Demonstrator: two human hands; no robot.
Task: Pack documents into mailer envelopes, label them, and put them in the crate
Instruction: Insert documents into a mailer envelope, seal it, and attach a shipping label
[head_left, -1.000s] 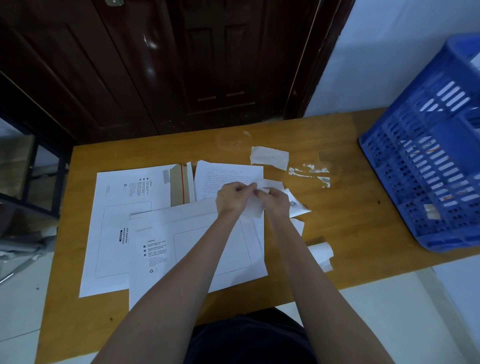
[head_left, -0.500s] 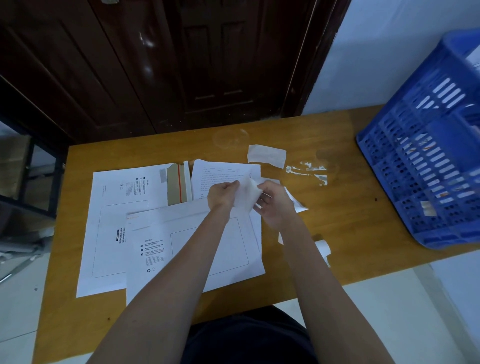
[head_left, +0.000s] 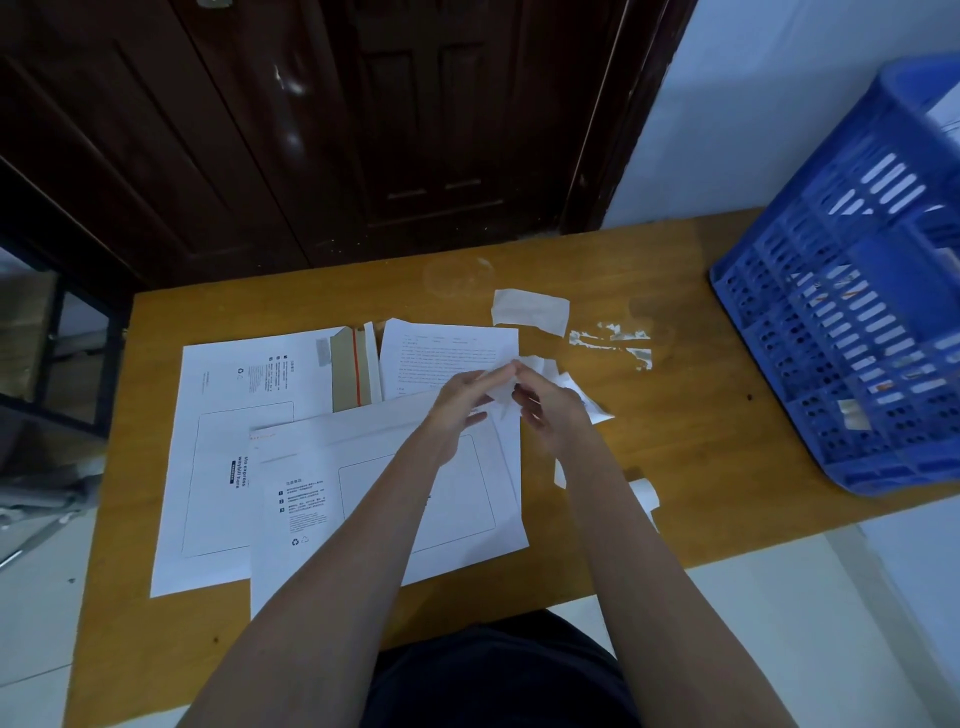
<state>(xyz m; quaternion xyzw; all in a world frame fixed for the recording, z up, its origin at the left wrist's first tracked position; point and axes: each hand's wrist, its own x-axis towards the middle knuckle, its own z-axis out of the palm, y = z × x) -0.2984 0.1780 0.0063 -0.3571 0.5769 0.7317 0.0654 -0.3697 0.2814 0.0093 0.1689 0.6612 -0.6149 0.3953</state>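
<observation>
Two hands meet over the table centre in the head view. Left hand (head_left: 460, 397) and right hand (head_left: 545, 402) both pinch a small white label sheet (head_left: 501, 387) between thumb and fingertips, fingers curled in, the sheet crumpled and partly hidden between them. Whether it is being peeled or just held, cannot tell.

Under the forearms lies the near mailer envelope (head_left: 374, 499), white, flat, printed box and small text face up, its near edge overhanging the table's front edge. Partly beneath it and to its left sits a second mailer envelope (head_left: 234, 447), flap open at its far right corner showing brown card and a red strip. A printed document (head_left: 441, 353) lies flat just beyond the hands, its near edge tucked under the near mailer.

White backing scrap (head_left: 530, 312) lies on the table beyond the document's right corner. Torn residue bits (head_left: 613, 340) stick to the wood right of that. More white scraps (head_left: 644, 493) lie beside the right forearm, partly covered by it.

Blue crate (head_left: 852, 332) stands at the table's right end, well apart from the hands, some paper visible inside through the slots. Wooden table (head_left: 691, 467) is orange-brown. Dark wooden door (head_left: 363, 130) stands behind it, pale wall to the right.
</observation>
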